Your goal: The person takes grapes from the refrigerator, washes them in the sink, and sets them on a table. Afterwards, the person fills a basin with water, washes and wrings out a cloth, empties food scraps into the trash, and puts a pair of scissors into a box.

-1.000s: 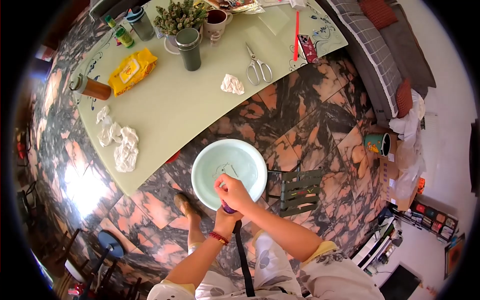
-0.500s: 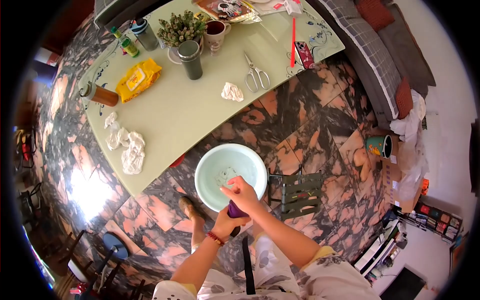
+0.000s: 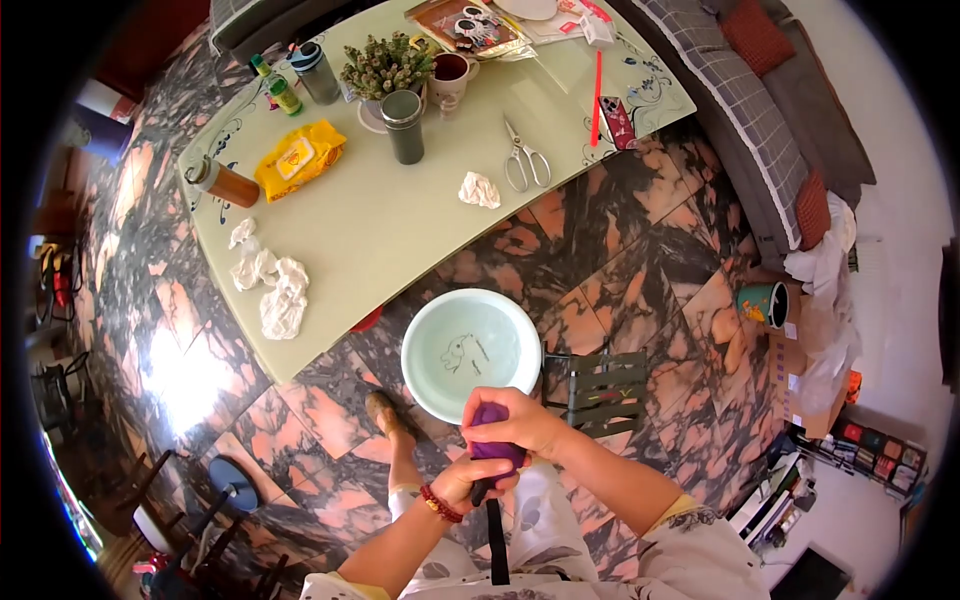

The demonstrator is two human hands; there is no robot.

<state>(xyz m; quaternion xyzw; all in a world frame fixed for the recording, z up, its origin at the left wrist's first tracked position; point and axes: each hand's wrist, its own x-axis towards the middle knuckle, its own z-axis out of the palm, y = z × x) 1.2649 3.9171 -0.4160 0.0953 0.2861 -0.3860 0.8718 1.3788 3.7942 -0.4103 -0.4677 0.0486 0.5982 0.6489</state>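
A purple item (image 3: 497, 440) with a dark end is held between both hands, close to the body; what exactly it is I cannot make out. My left hand (image 3: 468, 478), with a red bracelet at the wrist, is wrapped round its lower part. Over its upper part curl the fingers of my right hand (image 3: 522, 420). Just beyond the hands, on the floor, stands a pale round basin (image 3: 412, 352) with a small animal drawing on its inside bottom.
A pale glass table (image 3: 370, 235) bears crumpled tissues (image 3: 285, 298), scissors (image 3: 522, 160), a yellow wipes pack (image 3: 300, 160), bottles, cups and a plant. Right of the basin is a dark slatted stool (image 3: 608, 392). A sofa (image 3: 740, 130) and cardboard boxes (image 3: 795, 370) stand farther right.
My right hand has come down from above the basin and closed round the purple item. Both hands have shifted slightly right, and more of the basin's inside shows.
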